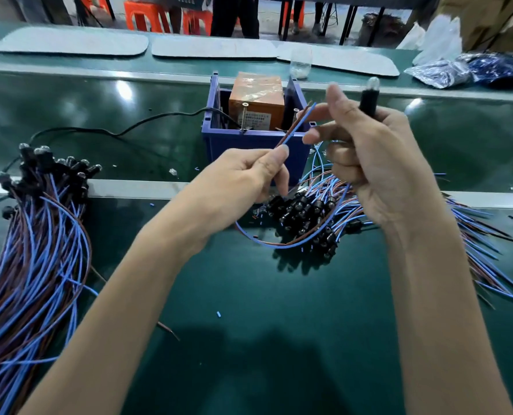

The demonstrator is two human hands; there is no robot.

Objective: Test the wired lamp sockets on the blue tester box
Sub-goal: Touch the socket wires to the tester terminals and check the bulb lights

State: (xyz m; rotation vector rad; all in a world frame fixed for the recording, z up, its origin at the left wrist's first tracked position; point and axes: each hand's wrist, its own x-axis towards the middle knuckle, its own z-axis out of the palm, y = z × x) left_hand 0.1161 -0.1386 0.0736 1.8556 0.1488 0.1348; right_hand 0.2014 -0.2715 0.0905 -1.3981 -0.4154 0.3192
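The left hand pinches two wires, and the right hand curls around a socket near the box.

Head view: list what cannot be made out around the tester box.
All in the head view.
Label on the orange block: print too small.
Socket: base hidden in the right hand, bulb blurred.
Left wire bundle: cut off by the left edge.
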